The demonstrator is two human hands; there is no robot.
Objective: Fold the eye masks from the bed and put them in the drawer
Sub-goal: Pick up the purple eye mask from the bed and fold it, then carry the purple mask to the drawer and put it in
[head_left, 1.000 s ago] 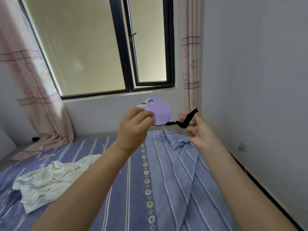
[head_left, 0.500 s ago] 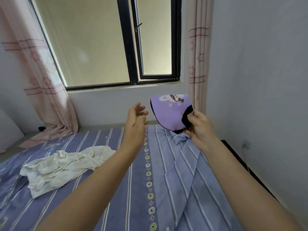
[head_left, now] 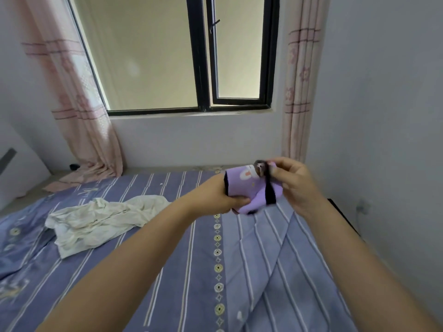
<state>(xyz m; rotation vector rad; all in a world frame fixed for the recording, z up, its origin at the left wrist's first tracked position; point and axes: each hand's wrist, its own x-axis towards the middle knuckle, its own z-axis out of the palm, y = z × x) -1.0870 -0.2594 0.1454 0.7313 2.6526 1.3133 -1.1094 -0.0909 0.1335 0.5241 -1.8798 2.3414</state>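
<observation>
A purple eye mask (head_left: 244, 188) with a cartoon print and black edging is folded over and held in the air above the bed. My left hand (head_left: 217, 196) grips its left side, thumb underneath. My right hand (head_left: 293, 183) pinches the mask's black strap (head_left: 269, 191), which runs down across the front of the folded mask. No drawer is in view.
The bed (head_left: 239, 271) below has a blue-purple striped cover. A crumpled white cloth (head_left: 100, 219) lies on its left part. A grey wall (head_left: 383, 116) runs close along the right. A window (head_left: 199, 56) and pink curtains (head_left: 79, 92) stand behind the bed.
My left hand let go of the mask, then took hold of it again. The mask has come down from window height to just above the bed, and the strap now crosses its front.
</observation>
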